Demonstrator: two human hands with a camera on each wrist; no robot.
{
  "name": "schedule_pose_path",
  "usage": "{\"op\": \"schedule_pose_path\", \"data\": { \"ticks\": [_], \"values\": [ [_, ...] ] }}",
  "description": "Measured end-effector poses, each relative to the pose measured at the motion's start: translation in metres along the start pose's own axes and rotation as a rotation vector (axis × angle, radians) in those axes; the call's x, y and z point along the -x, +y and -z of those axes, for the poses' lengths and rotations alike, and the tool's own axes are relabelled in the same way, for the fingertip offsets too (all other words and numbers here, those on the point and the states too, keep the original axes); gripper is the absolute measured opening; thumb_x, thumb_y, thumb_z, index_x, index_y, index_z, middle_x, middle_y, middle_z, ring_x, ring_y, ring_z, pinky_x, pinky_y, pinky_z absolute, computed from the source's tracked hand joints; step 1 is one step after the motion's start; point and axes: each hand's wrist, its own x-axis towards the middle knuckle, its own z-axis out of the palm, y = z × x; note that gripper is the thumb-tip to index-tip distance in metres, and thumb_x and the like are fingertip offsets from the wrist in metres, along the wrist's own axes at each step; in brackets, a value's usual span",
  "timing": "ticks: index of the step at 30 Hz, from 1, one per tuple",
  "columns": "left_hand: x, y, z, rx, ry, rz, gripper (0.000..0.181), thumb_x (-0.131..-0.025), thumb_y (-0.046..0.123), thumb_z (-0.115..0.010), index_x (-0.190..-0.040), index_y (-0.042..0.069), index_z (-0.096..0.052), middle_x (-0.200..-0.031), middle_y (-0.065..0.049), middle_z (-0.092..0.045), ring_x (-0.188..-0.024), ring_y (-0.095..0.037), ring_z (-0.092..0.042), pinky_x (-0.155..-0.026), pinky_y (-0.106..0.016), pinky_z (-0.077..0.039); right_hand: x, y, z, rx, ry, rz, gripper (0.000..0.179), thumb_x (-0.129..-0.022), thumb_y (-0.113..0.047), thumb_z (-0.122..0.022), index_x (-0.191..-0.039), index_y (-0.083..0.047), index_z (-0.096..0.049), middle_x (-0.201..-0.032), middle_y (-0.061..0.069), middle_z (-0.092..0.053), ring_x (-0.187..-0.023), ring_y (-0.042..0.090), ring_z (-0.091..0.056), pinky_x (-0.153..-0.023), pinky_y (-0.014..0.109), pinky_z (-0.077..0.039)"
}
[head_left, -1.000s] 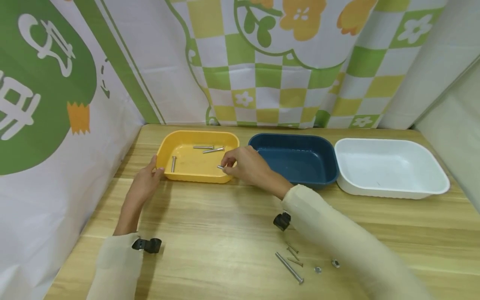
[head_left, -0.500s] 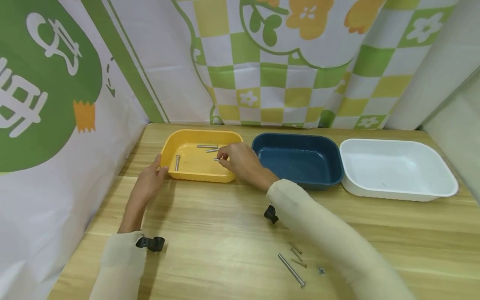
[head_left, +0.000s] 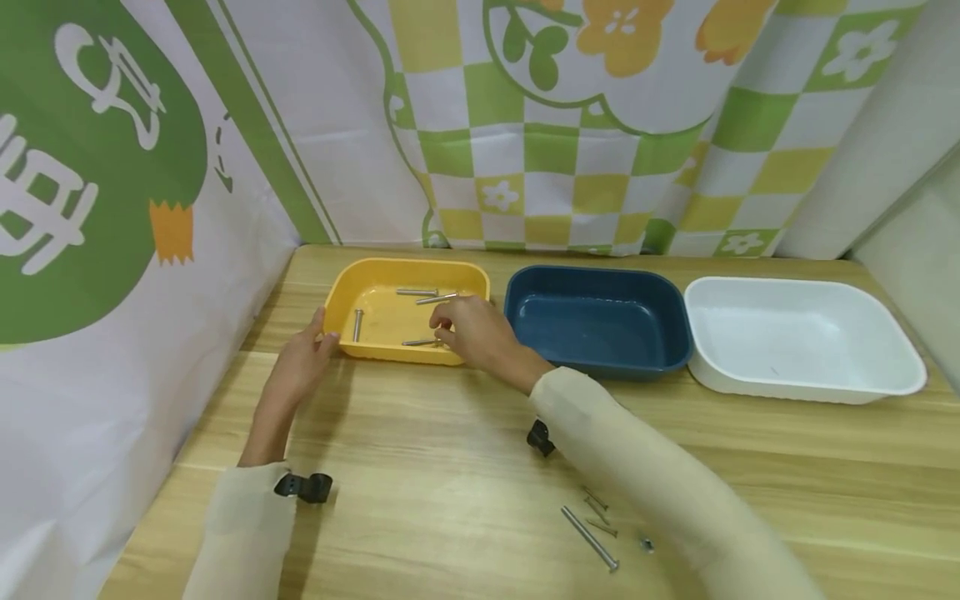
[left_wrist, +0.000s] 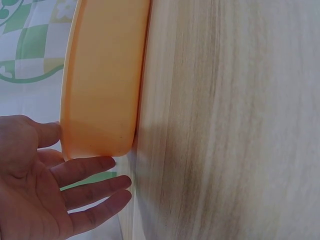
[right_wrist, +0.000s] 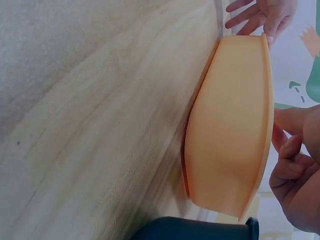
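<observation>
In the head view, the yellow tray [head_left: 405,352] stands at the left of the table. My left hand [head_left: 300,367] holds its left front corner. In the left wrist view, the thumb is at the rim and the fingers lie along the outer end wall. My right hand [head_left: 480,333] is over the tray's right side, fingers loosely bent. A metal bolt [head_left: 418,342] lies near the front wall, its right end close to the thumb and fingertips, apparently loose. Several other bolts lie inside, one [head_left: 357,326] at the left. The right wrist view hides the tray's inside.
A dark blue tray [head_left: 600,367] and a white tray [head_left: 802,390] stand in a row to the right. On the table at the front lie a long bolt [head_left: 590,537], several small screws [head_left: 602,527] and a nut [head_left: 647,545]. A patterned cloth [head_left: 555,192] hangs behind.
My right hand moved left over the yellow tray with a bolt, then lowered; that bolt now lies near the front wall. The left hand stays at the tray's corner. The view shifted slightly.
</observation>
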Motion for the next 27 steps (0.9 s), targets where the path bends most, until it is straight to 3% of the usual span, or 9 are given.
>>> {"op": "schedule_pose_path", "data": {
  "ticks": [9, 12, 16, 21, 27],
  "values": [
    [0.000, 0.002, 0.001, -0.017, -0.009, 0.005, 0.062, -0.110, 0.027, -0.035, -0.159, 0.002, -0.005, -0.149, -0.034, -0.034, -0.129, -0.049, -0.046, -0.105, -0.061, -0.035, 0.021, 0.004, 0.017, -0.140, 0.038, -0.072, 0.013, -0.093, -0.012, -0.072, -0.105, -0.010, -0.076, -0.088, -0.003, -0.068, -0.085, 0.019, -0.064, -0.068, 0.031, -0.049],
    [0.000, 0.002, 0.001, -0.020, -0.006, 0.003, 0.062, -0.111, 0.027, -0.035, -0.159, 0.002, -0.006, -0.148, -0.035, -0.036, -0.129, -0.049, -0.046, -0.105, -0.062, -0.035, 0.031, 0.006, 0.025, -0.178, 0.048, -0.083, 0.013, -0.092, -0.012, -0.073, -0.105, -0.010, -0.076, -0.085, -0.003, -0.067, -0.075, 0.015, -0.062, -0.066, 0.031, -0.048],
    [0.000, 0.002, -0.001, -0.010, -0.005, 0.002, 0.062, -0.111, 0.027, -0.035, -0.159, 0.004, -0.005, -0.150, -0.034, -0.035, -0.130, -0.049, -0.045, -0.105, -0.062, -0.035, 0.048, 0.009, 0.035, -0.200, 0.039, -0.100, 0.016, -0.093, -0.013, -0.073, -0.108, -0.009, -0.075, -0.085, -0.004, -0.068, -0.062, 0.012, -0.056, -0.063, 0.031, -0.046],
    [0.001, 0.001, -0.002, 0.007, -0.020, 0.008, 0.062, -0.111, 0.028, -0.035, -0.159, 0.007, -0.002, -0.151, -0.033, -0.033, -0.132, -0.049, -0.043, -0.106, -0.062, -0.034, 0.072, 0.017, 0.045, -0.186, -0.003, -0.146, 0.019, -0.094, -0.016, -0.072, -0.112, -0.010, -0.074, -0.090, -0.003, -0.070, -0.058, 0.013, -0.051, -0.059, 0.032, -0.043],
    [0.001, 0.001, 0.000, 0.028, -0.043, 0.033, 0.064, -0.110, 0.036, -0.032, -0.160, 0.012, 0.001, -0.154, -0.033, -0.027, -0.136, -0.049, -0.036, -0.107, -0.063, -0.032, 0.098, 0.026, 0.052, -0.163, -0.023, -0.226, 0.028, -0.093, -0.019, -0.073, -0.120, -0.011, -0.072, -0.094, -0.003, -0.070, -0.068, 0.012, -0.055, -0.073, 0.039, -0.044]
  ]
}}
